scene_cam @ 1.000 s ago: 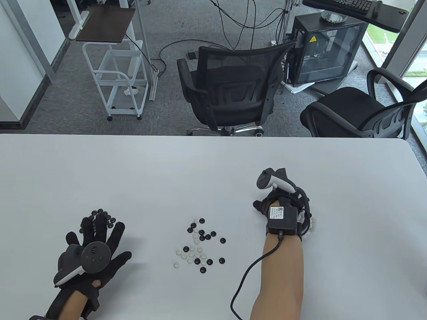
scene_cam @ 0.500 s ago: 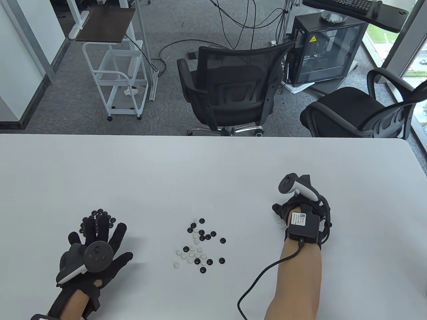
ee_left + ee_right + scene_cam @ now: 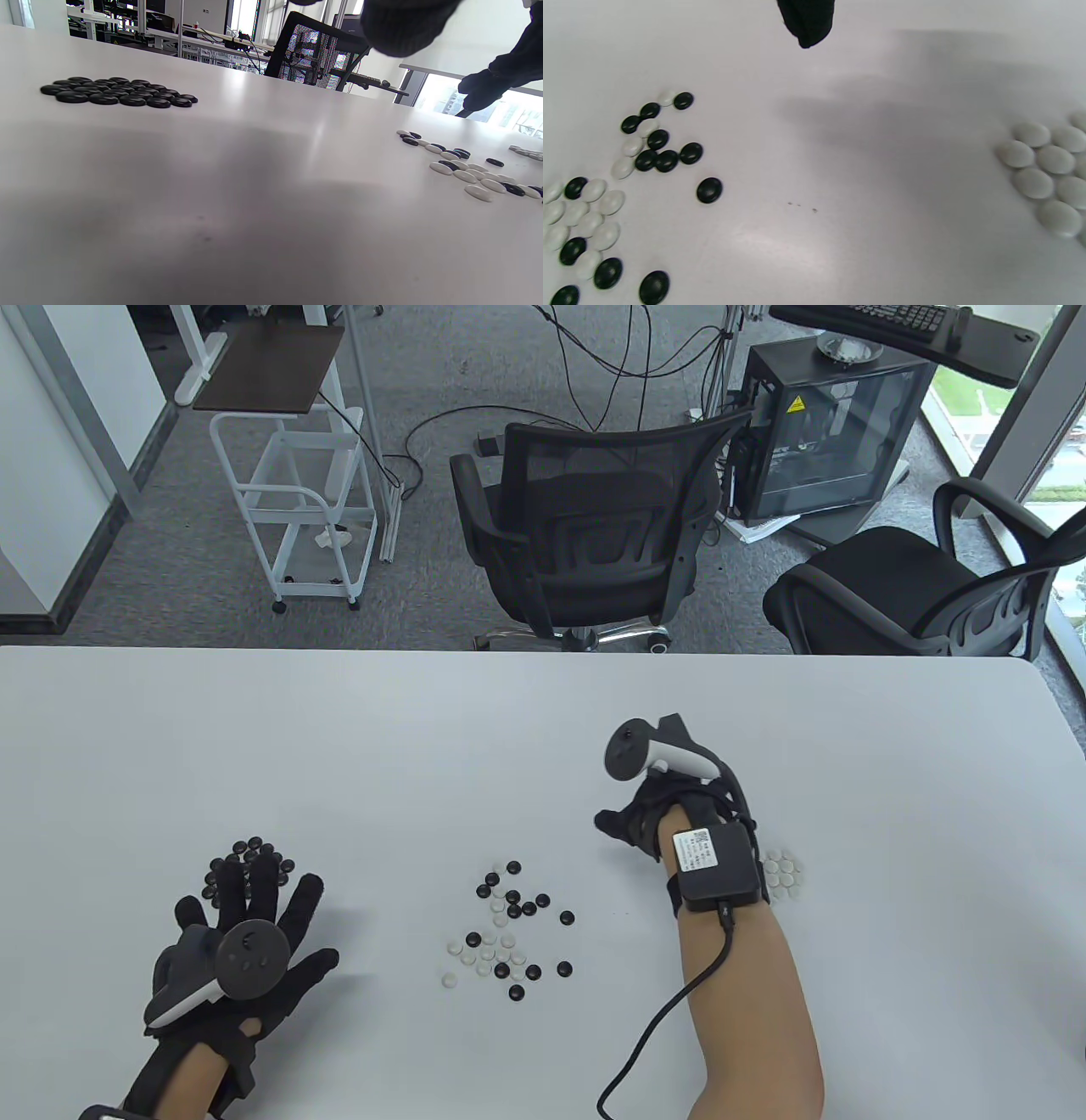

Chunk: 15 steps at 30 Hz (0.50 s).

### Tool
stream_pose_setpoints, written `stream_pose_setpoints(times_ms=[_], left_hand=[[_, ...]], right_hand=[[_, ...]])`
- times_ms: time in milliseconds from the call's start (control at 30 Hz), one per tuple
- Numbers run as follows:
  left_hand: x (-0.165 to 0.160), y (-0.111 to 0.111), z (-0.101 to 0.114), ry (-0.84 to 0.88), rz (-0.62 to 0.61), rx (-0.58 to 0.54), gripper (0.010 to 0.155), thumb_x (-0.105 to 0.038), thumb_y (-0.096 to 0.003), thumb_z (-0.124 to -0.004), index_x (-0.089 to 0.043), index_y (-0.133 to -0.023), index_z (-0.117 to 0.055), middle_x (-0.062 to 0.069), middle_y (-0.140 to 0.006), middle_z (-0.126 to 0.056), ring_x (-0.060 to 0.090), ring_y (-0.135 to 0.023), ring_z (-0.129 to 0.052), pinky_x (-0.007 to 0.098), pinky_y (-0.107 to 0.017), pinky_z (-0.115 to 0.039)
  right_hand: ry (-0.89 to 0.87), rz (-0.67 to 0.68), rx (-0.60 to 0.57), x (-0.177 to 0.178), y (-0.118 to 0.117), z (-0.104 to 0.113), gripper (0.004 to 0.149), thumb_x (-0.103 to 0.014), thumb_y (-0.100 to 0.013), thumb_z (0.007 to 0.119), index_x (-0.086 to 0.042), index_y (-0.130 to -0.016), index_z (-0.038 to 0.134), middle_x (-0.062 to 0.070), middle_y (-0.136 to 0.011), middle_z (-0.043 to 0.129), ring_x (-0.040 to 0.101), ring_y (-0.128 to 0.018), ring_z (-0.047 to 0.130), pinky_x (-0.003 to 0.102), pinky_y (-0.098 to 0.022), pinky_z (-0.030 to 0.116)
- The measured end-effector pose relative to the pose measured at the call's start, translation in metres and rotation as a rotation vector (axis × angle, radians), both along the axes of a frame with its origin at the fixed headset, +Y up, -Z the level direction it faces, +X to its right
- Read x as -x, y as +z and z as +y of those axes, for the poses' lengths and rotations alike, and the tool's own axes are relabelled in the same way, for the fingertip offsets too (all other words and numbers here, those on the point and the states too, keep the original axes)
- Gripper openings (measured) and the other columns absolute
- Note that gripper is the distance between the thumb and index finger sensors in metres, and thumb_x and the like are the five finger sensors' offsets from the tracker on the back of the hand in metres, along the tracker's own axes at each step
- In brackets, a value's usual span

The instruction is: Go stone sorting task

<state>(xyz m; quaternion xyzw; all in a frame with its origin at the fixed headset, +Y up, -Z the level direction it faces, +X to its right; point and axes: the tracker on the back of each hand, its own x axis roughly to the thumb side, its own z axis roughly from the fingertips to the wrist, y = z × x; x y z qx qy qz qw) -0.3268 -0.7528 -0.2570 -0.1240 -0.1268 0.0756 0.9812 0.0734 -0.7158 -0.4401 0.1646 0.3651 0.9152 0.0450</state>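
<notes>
Left hand (image 3: 242, 929): flat on the table, fingers spread, holding nothing, unmoved.
Mixed pile (image 3: 507, 929): unsorted at centre, roughly fifteen black stones and eleven white.
Right hand (image 3: 640, 823): has swung from the white pile back toward the mixed pile; fingers mostly hidden, so I cannot tell the grip. Probably a white stone was just dropped off.
White pile (image 3: 782, 874): about ten, uncovered again.
Black pile (image 3: 253, 853): partly hidden, about fifteen in the left wrist view.
</notes>
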Motion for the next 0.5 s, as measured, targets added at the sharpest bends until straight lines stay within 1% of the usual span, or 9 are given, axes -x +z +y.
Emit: stream_pose_setpoints(times_ms=[33, 133, 200, 367, 433, 500], left_hand=[[0.000, 0.000, 0.000, 0.001, -0.001, 0.000, 0.080, -0.058, -0.0605, -0.056, -0.022, -0.120, -0.016, 0.026, -0.112, 0.017, 0.055, -0.092, 0.022, 0.082, -0.047, 0.006], [0.000, 0.001, 0.001, 0.004, -0.002, -0.008, 0.080, -0.058, -0.0604, -0.057, -0.022, -0.120, -0.016, 0.026, -0.112, 0.017, 0.055, -0.092, 0.022, 0.082, -0.047, 0.006], [0.001, 0.001, 0.002, 0.008, 0.000, -0.012, 0.080, -0.058, -0.0605, -0.056, -0.022, -0.120, -0.016, 0.026, -0.112, 0.017, 0.055, -0.092, 0.022, 0.082, -0.047, 0.006], [0.003, 0.002, 0.004, 0.024, 0.003, -0.020, 0.080, -0.058, -0.0604, -0.057, -0.022, -0.120, -0.016, 0.026, -0.112, 0.017, 0.055, -0.092, 0.022, 0.082, -0.047, 0.007], [0.003, 0.002, 0.005, 0.028, 0.003, -0.021, 0.080, -0.058, -0.0605, -0.057, -0.022, -0.120, -0.016, 0.026, -0.112, 0.017, 0.055, -0.092, 0.022, 0.082, -0.047, 0.007], [0.004, 0.002, 0.004, 0.031, 0.002, -0.019, 0.080, -0.058, -0.0605, -0.057, -0.022, -0.120, -0.016, 0.026, -0.112, 0.017, 0.055, -0.092, 0.022, 0.082, -0.047, 0.007]], right_hand=[[-0.009, 0.053, 0.007, 0.017, 0.004, -0.001, 0.068, -0.046, -0.058, 0.055, -0.002, -0.109, 0.066, 0.046, -0.108, 0.010, 0.072, -0.085, -0.001, 0.092, -0.052, 0.016], [-0.022, 0.152, 0.026, 0.053, 0.011, -0.009, 0.069, -0.046, -0.058, 0.054, -0.002, -0.110, 0.064, 0.046, -0.107, 0.009, 0.072, -0.085, -0.002, 0.092, -0.052, 0.016], [-0.028, 0.203, 0.042, 0.070, 0.016, -0.017, 0.069, -0.046, -0.058, 0.054, -0.002, -0.111, 0.061, 0.046, -0.107, 0.008, 0.072, -0.084, -0.002, 0.092, -0.052, 0.015], [-0.055, 0.259, 0.060, 0.096, 0.019, -0.036, 0.071, -0.047, -0.058, 0.053, -0.004, -0.114, 0.051, 0.047, -0.105, 0.002, 0.073, -0.083, -0.005, 0.092, -0.052, 0.014], [-0.100, 0.264, 0.090, 0.104, 0.019, -0.044, 0.071, -0.047, -0.058, 0.053, -0.003, -0.114, 0.050, 0.047, -0.105, 0.001, 0.072, -0.083, -0.005, 0.092, -0.051, 0.014], [-0.103, 0.261, 0.097, 0.109, 0.018, -0.049, 0.072, -0.047, -0.058, 0.053, -0.003, -0.114, 0.051, 0.047, -0.105, 0.001, 0.072, -0.083, -0.005, 0.092, -0.051, 0.013]])
